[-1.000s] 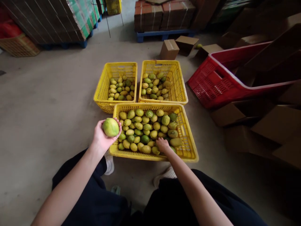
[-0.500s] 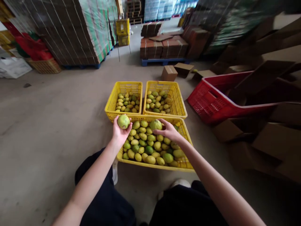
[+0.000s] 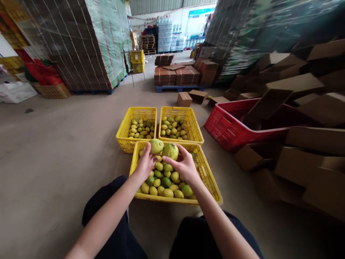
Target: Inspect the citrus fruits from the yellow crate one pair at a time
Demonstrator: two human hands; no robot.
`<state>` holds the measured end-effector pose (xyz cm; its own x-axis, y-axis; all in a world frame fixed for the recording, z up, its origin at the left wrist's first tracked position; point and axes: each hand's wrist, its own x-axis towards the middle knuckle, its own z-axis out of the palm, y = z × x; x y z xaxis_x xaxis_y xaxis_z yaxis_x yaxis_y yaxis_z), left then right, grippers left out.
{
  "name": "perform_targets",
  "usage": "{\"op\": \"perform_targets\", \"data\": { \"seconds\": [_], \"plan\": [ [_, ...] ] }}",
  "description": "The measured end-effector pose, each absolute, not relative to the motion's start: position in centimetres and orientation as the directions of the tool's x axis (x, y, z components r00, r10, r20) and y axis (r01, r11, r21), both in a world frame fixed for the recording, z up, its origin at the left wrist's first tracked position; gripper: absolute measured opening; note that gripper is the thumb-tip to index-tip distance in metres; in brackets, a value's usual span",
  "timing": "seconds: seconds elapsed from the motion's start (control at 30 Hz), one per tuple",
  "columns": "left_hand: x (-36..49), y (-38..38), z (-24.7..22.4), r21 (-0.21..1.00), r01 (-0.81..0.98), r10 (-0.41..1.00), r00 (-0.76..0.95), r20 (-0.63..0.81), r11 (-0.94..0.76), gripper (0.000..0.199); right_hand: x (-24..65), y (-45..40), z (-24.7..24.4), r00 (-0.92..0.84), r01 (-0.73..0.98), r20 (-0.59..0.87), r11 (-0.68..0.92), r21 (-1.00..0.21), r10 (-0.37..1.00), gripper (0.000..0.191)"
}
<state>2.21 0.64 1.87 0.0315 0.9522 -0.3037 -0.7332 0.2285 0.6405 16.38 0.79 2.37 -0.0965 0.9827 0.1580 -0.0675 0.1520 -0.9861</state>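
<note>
My left hand (image 3: pixel 146 162) is closed round a yellow-green lemon (image 3: pixel 156 146), held above the near yellow crate (image 3: pixel 208 180). Close beside it, my right hand (image 3: pixel 184 163) grips a larger, bumpy green-yellow lemon (image 3: pixel 170 151) between thumb and fingers. The two fruits are side by side, and I cannot tell whether they touch. Below the hands, many loose lemons (image 3: pixel 166 182), yellow to green, fill much of the near crate. Part of that pile is hidden by my hands. Behind it stand a left yellow crate (image 3: pixel 122 133) and a right yellow crate (image 3: pixel 198 129), each partly filled with lemons.
A red crate (image 3: pixel 221 131) holding cardboard stands to the right, with open cardboard boxes (image 3: pixel 302 163) heaped around it. Farther off are small cartons (image 3: pixel 184 99), flattened cardboard on a blue pallet (image 3: pixel 179 88) and a tall wrapped stack (image 3: pixel 107 46) at left.
Both hands have come closer together, bringing the two lemons side by side. My right hand has lifted its lemon from the pile. The camera view has tilted up.
</note>
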Motion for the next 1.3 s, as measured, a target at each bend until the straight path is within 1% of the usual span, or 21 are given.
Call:
{"op": "perform_targets", "data": {
  "seconds": [0.07,0.13,0.17,0.23,0.3,0.43,0.6,0.7,0.77,0.8,0.87,0.93,1.03,1.1,1.2,1.27,1.3],
  "plan": [
    [2.1,0.7,1.6,0.725,-0.675,0.974,-0.039,-0.222,0.139,0.032,16.7,1.0,2.8,-0.068,-0.086,0.148,0.142,-0.986,0.987,0.056],
    [2.0,0.7,1.5,0.781,-0.62,0.99,-0.05,-0.132,0.073,0.038,17.0,1.2,3.1,-0.055,-0.095,0.139,0.133,-0.987,0.989,0.056],
    [1.9,0.7,1.5,0.793,-0.607,0.994,-0.035,-0.103,0.061,0.039,17.2,1.3,3.2,-0.05,-0.093,0.14,0.135,-0.986,0.989,0.057],
    [1.9,0.7,1.6,0.789,-0.611,0.996,0.005,-0.089,0.074,0.035,17.5,1.3,3.3,-0.04,-0.087,0.153,0.15,-0.985,0.987,0.059],
    [1.8,0.8,1.9,0.765,-0.637,0.994,0.016,-0.106,0.092,0.032,17.6,1.3,3.2,-0.025,-0.076,0.177,0.175,-0.982,0.984,0.06],
    [1.6,1.1,2.6,0.726,-0.68,0.987,-0.018,-0.158,0.104,0.036,17.5,1.0,3.2,-0.026,-0.041,0.182,0.18,-0.983,0.983,0.056],
    [1.3,1.2,3.3,0.675,-0.699,0.963,0.08,-0.256,0.237,0.049,17.5,1.0,3.1,-0.068,-0.05,0.152,0.149,-0.988,0.986,0.05],
    [1.4,1.1,3.4,0.595,-0.759,0.953,0.11,-0.281,0.263,0.049,17.1,1.3,2.8,-0.079,-0.046,0.165,0.162,-0.986,0.983,0.049],
    [1.6,0.9,3.2,0.5,-0.821,0.943,0.133,-0.304,0.277,0.046,16.6,1.6,2.4,-0.053,0.029,0.205,0.207,-0.978,0.977,0.052],
    [1.8,0.9,3.1,0.448,-0.845,0.935,0.15,-0.323,0.29,0.045,16.2,1.7,2.1,-0.036,0.098,0.241,0.244,-0.965,0.97,0.053],
    [2.5,0.8,2.7,0.358,-0.876,0.91,0.185,-0.372,0.325,0.043,15.3,1.9,1.4,-0.02,0.266,0.333,0.326,-0.907,0.943,0.051],
    [3.2,0.8,2.3,0.309,-0.891,0.895,0.196,-0.401,0.333,0.043,14.2,2.1,0.5,-0.031,0.394,0.387,0.367,-0.843,0.922,0.049],
    [4.0,1.0,1.7,0.282,-0.905,0.906,0.203,-0.372,0.319,0.045,12.8,2.4,-0.9,-0.064,0.456,0.359,0.347,-0.82,0.931,0.054],
    [4.1,1.1,1.7,0.297,-0.916,0.923,0.159,-0.35,0.27,0.043,12.2,2.5,-1.5,-0.089,0.468,0.372,0.368,-0.804,0.924,0.056],
    [3.6,1.1,1.8,0.326,-0.931,0.956,0.07,-0.286,0.166,0.038,11.4,2.7,-1.7,-0.103,0.489,0.467,0.454,-0.745,0.878,0.062],
    [2.9,1.1,1.9,0.319,-0.94,0.964,0.033,-0.263,0.119,0.032,10.9,2.7,-1.3,-0.126,0.496,0.545,0.529,-0.688,0.829,0.061],
    [2.6,1.1,2.0,0.315,-0.941,0.963,0.034,-0.269,0.122,0.031,10.7,2.6,-1.1,-0.145,0.495,0.585,0.571,-0.655,0.798,0.06]
  ]
}}
